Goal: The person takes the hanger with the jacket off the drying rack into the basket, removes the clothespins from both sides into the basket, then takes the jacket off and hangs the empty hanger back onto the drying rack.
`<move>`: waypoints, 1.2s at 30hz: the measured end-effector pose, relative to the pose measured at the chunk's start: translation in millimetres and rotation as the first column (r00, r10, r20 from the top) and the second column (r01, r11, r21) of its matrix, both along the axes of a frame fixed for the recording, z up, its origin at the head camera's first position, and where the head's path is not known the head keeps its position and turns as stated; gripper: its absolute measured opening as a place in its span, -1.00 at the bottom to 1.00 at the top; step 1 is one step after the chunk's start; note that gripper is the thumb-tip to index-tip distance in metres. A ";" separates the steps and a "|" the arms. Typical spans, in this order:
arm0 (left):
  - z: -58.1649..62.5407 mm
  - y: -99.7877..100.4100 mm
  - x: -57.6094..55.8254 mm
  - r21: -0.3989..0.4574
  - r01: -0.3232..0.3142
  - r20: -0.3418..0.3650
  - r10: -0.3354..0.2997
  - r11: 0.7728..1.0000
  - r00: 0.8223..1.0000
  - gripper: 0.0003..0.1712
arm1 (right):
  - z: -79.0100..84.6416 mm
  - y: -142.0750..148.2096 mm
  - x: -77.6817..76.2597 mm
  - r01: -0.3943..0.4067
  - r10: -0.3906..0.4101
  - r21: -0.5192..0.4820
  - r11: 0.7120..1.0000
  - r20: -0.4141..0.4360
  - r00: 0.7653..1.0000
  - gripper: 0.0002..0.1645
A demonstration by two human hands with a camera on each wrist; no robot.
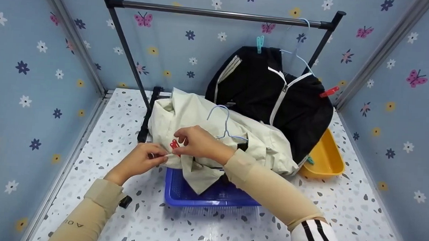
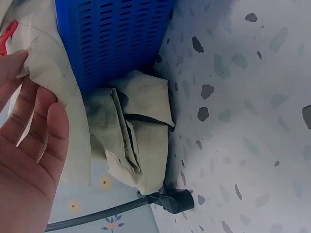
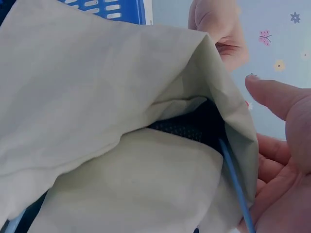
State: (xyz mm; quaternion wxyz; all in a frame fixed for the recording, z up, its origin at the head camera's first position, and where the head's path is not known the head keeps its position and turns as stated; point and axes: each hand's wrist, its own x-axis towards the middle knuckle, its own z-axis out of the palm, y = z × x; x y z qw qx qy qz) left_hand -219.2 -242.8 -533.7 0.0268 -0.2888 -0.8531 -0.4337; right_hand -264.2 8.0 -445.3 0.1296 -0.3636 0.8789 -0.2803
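Observation:
A pale cream garment (image 1: 185,108) lies bunched over the blue basket (image 1: 195,202), with a light blue hanger (image 1: 227,125) partly inside it. My left hand (image 1: 142,159) pinches the garment's left edge between thumb and fingers, also seen in the left wrist view. Beside that pinch, a red clothespin (image 1: 174,144) sits against the cloth; its tip is hidden. Close over the clothespin is my right hand (image 1: 202,143), thumb and fingers apart. The right wrist view shows the right hand's thumb (image 3: 272,97) spread away, its other fingers beside the cloth fold.
A black jacket (image 1: 253,78) hangs at the right of the rack (image 1: 220,13), with a teal clothespin (image 1: 260,44) and another red clothespin (image 1: 330,91) on it. Behind it stands a yellow basin (image 1: 333,156). A small black object (image 1: 125,201) lies near my left wrist.

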 end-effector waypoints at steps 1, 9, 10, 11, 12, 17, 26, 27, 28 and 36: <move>0.1 0.0 0.0 0.003 0.002 0.002 -0.002 1.000 1.000 -0.91 | -0.4 -0.8 0.2 -0.002 0.002 0.000 1.000 -0.001 1.000 -0.45; 2.9 -0.5 1.4 -0.008 -0.001 0.030 0.001 1.000 1.000 -0.91 | -4.5 -4.7 -1.6 -0.001 0.001 -0.001 1.000 -0.017 1.000 -0.66; 3.2 -0.6 1.5 -0.008 -0.002 0.032 0.002 1.000 0.999 -0.91 | -4.8 -5.2 -2.0 -0.003 0.003 0.004 1.000 -0.022 1.000 -0.67; 2.9 -0.8 1.3 -0.005 -0.002 0.034 0.002 1.000 0.999 -0.90 | -5.2 -5.8 -2.4 -0.006 0.006 0.006 1.000 -0.025 1.000 -0.69; 2.5 -0.9 1.1 -0.003 -0.002 0.034 0.002 1.000 0.999 -0.90 | -5.8 -6.2 -2.7 -0.009 0.009 0.005 1.000 -0.029 1.000 -0.71; 1.7 -0.5 0.6 0.006 0.001 0.041 -0.001 1.000 0.999 -0.89 | -8.1 -7.2 -3.1 -0.005 0.005 -0.033 0.999 -0.014 1.000 -0.81; 2.1 0.0 0.5 -0.010 -0.014 0.040 0.014 1.000 0.999 -0.90 | -8.7 -4.6 -1.9 0.025 -0.010 -0.162 0.987 0.092 0.996 -0.89; 2.4 0.4 0.5 -0.011 -0.016 0.043 0.016 1.000 0.999 -0.90 | -9.4 -4.5 -1.9 0.025 -0.009 -0.174 0.984 0.091 0.996 -0.89; 2.1 0.3 0.3 -0.009 -0.013 0.041 0.013 1.000 0.999 -0.90 | -9.6 -4.2 -1.6 0.029 -0.011 -0.186 0.982 0.096 0.995 -0.90; 2.0 1.2 0.9 -0.001 -0.014 0.036 0.014 1.000 0.999 -0.90 | -11.4 -3.2 -1.4 0.062 -0.019 -0.316 0.947 0.138 0.990 -0.90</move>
